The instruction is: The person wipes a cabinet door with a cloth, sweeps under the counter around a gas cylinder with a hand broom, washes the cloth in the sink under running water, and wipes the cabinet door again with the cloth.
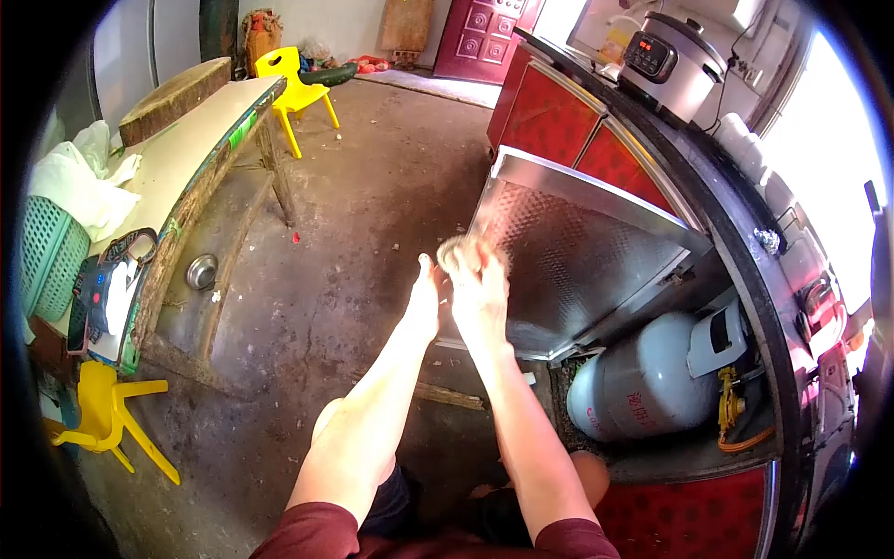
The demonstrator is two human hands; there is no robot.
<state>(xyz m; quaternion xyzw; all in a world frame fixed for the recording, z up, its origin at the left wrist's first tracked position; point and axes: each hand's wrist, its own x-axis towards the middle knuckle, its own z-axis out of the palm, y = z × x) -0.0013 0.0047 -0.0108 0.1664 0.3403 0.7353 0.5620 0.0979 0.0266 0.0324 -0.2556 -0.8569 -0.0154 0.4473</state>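
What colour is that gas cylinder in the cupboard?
The gas cylinder is light greyish blue; head view.

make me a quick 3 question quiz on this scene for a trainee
1. Which is nearest the hands?
A basket
B metal door
C yellow chair
2. True or false: the cooker stands on the counter.
3. Fill in: the gas cylinder is ____ the cabinet.

Key: 1 B; 2 true; 3 inside
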